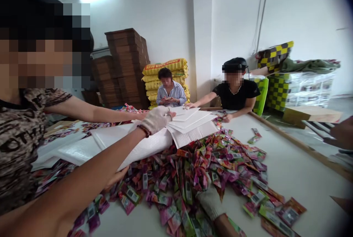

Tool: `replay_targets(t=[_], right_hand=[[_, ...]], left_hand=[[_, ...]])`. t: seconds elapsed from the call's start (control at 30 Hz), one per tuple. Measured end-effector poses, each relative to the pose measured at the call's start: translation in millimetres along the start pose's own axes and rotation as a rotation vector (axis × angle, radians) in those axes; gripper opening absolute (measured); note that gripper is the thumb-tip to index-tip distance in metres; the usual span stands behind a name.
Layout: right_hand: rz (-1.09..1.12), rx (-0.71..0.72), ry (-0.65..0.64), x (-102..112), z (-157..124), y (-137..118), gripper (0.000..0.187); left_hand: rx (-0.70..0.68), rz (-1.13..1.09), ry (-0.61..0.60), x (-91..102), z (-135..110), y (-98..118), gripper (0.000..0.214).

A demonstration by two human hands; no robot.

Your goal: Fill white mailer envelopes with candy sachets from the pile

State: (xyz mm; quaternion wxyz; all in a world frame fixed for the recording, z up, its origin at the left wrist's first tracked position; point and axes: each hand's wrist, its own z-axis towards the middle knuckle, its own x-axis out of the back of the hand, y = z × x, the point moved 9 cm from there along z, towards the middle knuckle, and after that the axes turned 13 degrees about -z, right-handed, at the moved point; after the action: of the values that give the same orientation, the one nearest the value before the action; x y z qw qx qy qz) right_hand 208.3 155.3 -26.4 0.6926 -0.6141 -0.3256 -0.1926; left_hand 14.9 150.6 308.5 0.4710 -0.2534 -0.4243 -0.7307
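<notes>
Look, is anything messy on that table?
Yes. Colourful packets lie in a loose heap across the white table, some strays apart from it. The gloved left hand rests on white envelopes; the gloved right hand sits among the packets.

A single view is given, taken from a camera worn on the head and aimed forward and slightly down across a white table (pixel 289 163). The lens is very wide, so the edges are bent and the corners darkened. The heap of packets (pixel 198 170) is seen from close above, just below the lens. The far wall (pixel 165 16) and stacked cardboard (pixel 127 64) are seen well beyond. No second view is supplied.
</notes>
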Motion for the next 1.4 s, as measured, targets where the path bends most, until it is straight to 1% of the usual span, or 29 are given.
replay_targets(t=[0.07, 0.17, 0.2, 0.23, 0.27, 0.3, 0.37, 0.43, 0.5, 0.53, 0.6, 0.67, 0.73, 0.77, 0.83, 0.87, 0.9, 0.93, 0.97, 1.03, 1.07, 1.1, 1.13, 1.17, 1.23, 1.27, 1.3, 1.37, 1.4], right_hand=[[0.042, 0.023, -0.004, -4, 2, 2, 0.058], [0.125, 0.056, 0.018, -6, 3, 7, 0.067], [0.138, 0.062, 0.025, -7, 4, 9, 0.069], [0.138, 0.064, 0.03, -7, 5, 11, 0.07], [0.13, 0.066, 0.032, -8, 5, 13, 0.07], [0.121, 0.066, 0.03, -10, 6, 15, 0.07], [0.105, 0.062, 0.023, -13, 7, 20, 0.07], [0.087, 0.053, 0.014, -16, 9, 25, 0.069], [0.072, 0.054, 0.011, -18, 9, 28, 0.069], [0.069, 0.057, 0.015, -19, 9, 28, 0.069], [0.071, 0.065, 0.027, -18, 9, 28, 0.069], [0.079, 0.072, 0.037, -19, 10, 28, 0.068], [0.1, 0.095, 0.039, -20, 10, 26, 0.066], [0.109, 0.111, 0.04, -21, 10, 25, 0.066], [0.111, 0.138, 0.053, -22, 11, 24, 0.065], [0.104, 0.144, 0.062, -22, 12, 24, 0.064], [0.098, 0.148, 0.07, -22, 12, 24, 0.064], [0.099, 0.157, 0.07, -22, 13, 23, 0.064], [0.109, 0.17, 0.062, -22, 12, 22, 0.064], [0.129, 0.175, 0.039, -23, 12, 21, 0.065], [0.128, 0.165, 0.035, -23, 11, 21, 0.064], [0.118, 0.146, 0.04, -22, 11, 22, 0.064], [0.107, 0.125, 0.047, -20, 10, 24, 0.063], [0.098, 0.106, 0.055, -19, 9, 25, 0.063], [0.105, 0.101, 0.053, -19, 9, 24, 0.064], [0.123, 0.11, 0.049, -19, 9, 23, 0.065], [0.14, 0.121, 0.044, -19, 9, 22, 0.066], [0.161, 0.13, 0.039, -20, 9, 21, 0.067], [0.17, 0.127, 0.039, -20, 9, 22, 0.068]], left_hand=[[0.09, 0.243, -0.113, -4.3, -24, -15, 0.048], [0.288, 0.572, -0.289, -0.2, -63, -50, 0.078], [0.336, 0.633, -0.324, 2.7, -76, -58, 0.076], [0.36, 0.671, -0.346, 4.4, -90, -62, 0.063], [0.361, 0.695, -0.353, 4.6, -104, -63, 0.044], [0.347, 0.71, -0.35, 3.0, -120, -60, 0.029], [0.275, 0.684, -0.369, -9.7, -154, -52, 0.023], [0.207, 0.587, -0.403, -28.8, -188, -44, 0.015], [0.179, 0.436, -0.409, -46.7, -211, -44, 0.018], [0.179, 0.361, -0.39, -53.9, -216, -47, 0.021], [0.154, 0.264, -0.32, -68.0, -208, -54, 0.026], [0.062, 0.263, -0.23, -84.6, -182, -55, 0.035], [-0.032, 0.31, -0.161, -104.8, -149, -52, 0.038], [-0.069, 0.328, -0.146, -115.5, -132, -49, 0.036], [-0.125, 0.311, -0.16, -134.1, -104, -43, 0.03], [-0.148, 0.265, -0.174, -139.1, -93, -40, 0.025], [-0.164, 0.191, -0.158, -137.7, -83, -37, 0.02], [-0.164, 0.084, -0.096, -128.1, -73, -36, 0.015], [-0.131, -0.065, 0.025, -109.3, -63, -38, 0.011], [0.01, -0.39, 0.345, -59.6, -46, -57, 0.012], [0.111, -0.557, 0.505, -35.9, -41, -71, 0.011], [0.178, -0.652, 0.59, -17.2, -34, -79, 0.009], [0.214, -0.734, 0.638, -0.2, -27, -81, 0.009], [0.226, -0.858, 0.701, 17.3, -23, -83, 0.014], [0.167, -1.042, 0.75, 50.2, -22, -75, 0.026], [0.14, -1.109, 0.747, 64.5, -29, -71, 0.03], [0.125, -1.135, 0.719, 76.9, -40, -69, 0.03], [0.189, -1.075, 0.629, 93.7, -76, -78, 0.029], [0.243, -0.967, 0.581, 99.8, -99, -89, 0.043]])
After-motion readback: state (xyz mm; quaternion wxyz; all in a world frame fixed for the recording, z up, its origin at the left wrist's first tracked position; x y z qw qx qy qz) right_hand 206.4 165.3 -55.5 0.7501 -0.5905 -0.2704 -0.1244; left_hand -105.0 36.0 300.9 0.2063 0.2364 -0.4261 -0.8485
